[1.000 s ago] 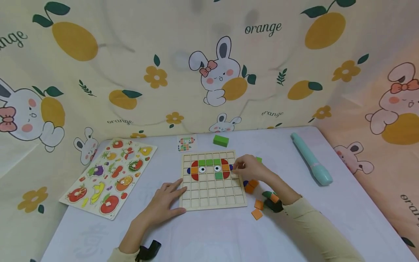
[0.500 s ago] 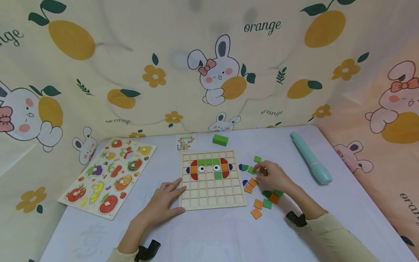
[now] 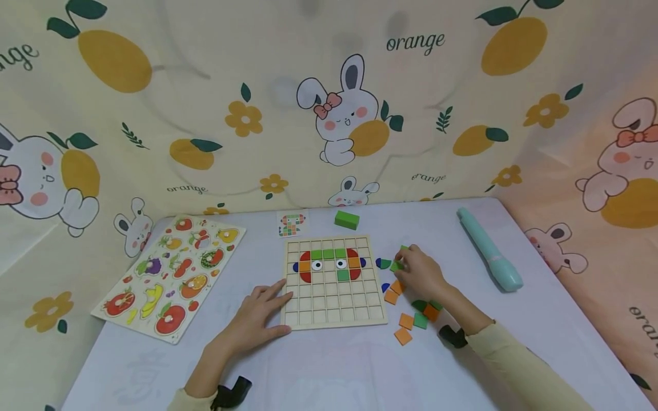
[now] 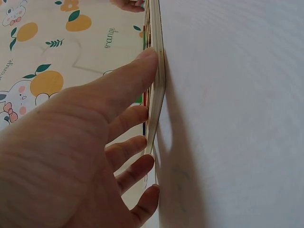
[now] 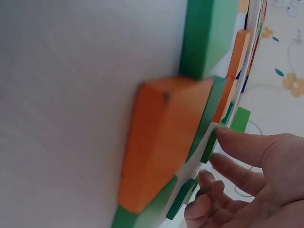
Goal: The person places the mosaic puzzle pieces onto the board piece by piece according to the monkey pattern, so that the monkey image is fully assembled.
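Observation:
A wooden grid board [image 3: 329, 308] lies mid-table, with red, orange, green and blue tiles and two eye tiles [image 3: 317, 265] forming a face in its upper half. My left hand [image 3: 259, 317] rests at the board's left edge, fingers spread; in the left wrist view the thumb [image 4: 137, 71] touches the board's rim. To the right of the board, my right hand [image 3: 424, 274] has its thumb and index fingertips at opposite sides of a green square tile [image 3: 395, 266], pinching it low over the table. The right wrist view shows that green tile [image 5: 209, 145] between thumb and index finger.
Loose orange tiles [image 3: 403, 335], green tiles [image 3: 420, 320] and blue pieces [image 3: 385, 287] lie right of the board. Behind it are a pattern card [image 3: 292, 224] and a green block [image 3: 346, 220]. A fruit puzzle board [image 3: 169, 279] lies left, a teal microphone-shaped object [image 3: 488, 251] right.
My right hand has left the board's right edge, where a blue piece now sits, moved right to the loose tiles, then closed in on a green one. My left hand has stayed put.

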A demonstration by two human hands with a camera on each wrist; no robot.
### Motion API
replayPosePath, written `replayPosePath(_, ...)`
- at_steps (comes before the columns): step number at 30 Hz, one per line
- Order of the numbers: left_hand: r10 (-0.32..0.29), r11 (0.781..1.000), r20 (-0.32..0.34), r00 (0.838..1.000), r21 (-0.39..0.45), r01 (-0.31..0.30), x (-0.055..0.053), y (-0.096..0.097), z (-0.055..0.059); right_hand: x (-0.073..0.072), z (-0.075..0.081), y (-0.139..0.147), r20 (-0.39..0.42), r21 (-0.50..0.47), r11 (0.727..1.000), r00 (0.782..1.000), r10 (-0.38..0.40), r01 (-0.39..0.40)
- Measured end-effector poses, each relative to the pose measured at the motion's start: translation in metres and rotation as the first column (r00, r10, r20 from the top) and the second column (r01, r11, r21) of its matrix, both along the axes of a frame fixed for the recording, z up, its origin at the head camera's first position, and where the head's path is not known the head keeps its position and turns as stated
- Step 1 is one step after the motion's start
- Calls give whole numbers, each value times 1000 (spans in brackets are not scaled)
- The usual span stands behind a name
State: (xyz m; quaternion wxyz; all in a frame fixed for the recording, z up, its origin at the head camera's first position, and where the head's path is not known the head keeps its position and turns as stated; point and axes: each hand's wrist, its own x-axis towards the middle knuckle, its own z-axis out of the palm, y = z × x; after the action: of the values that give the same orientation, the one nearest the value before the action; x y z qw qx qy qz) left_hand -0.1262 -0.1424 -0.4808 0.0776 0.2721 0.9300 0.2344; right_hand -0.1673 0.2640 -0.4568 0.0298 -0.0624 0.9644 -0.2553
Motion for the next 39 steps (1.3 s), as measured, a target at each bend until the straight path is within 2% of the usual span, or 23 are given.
replayPosePath(4, 4, 1000, 4, 1000, 3, -4, 0, 1, 3, -3, 2, -1, 23, 5, 1000, 1000, 4, -4)
replayPosePath(8, 6, 1000, 9, 1000, 2, -6, 1, 2, 4, -5, 3, -2, 33, -43, 999, 999, 5, -4)
replayPosePath(12, 1, 1000, 11, 1000, -1, -1, 2, 2, 4, -5, 6, -4, 41, -146, 989, 999, -8, 14)
replayPosePath(15, -1, 1000, 10, 1000, 2, 1, 3, 1, 5, -7, 8, -11, 22, -246, 969, 1000, -9, 14)
replayPosePath(17, 2, 1000, 10, 1000, 3, -2, 3, 1, 5, -10, 9, -19, 0, -315, 949, 1000, 22, -21)
replayPosePath(20, 8, 1000, 14, 1000, 4, -8, 2, 0, 4, -15, 7, -37, -19, -390, 914, 993, 117, -115)
replayPosePath(23, 10, 1000, 20, 1000, 4, -10, 1, 0, 2, -19, 6, -61, -11, -435, 877, 975, 222, -204)
replayPosePath(27, 12, 1000, 23, 1000, 7, -13, 1, 1, 1, -24, 5, -93, 16, -465, 847, 954, 300, -259)
replayPosePath(33, 5, 1000, 21, 1000, 11, -5, 1, 1, 3, -32, 0, -127, 35, -451, 850, 946, 322, -273)
replayPosePath(39, 1, 1000, 13, 1000, 22, -1, 2, 1, 4, -37, -5, -143, 41, -419, 857, 936, 349, -300)
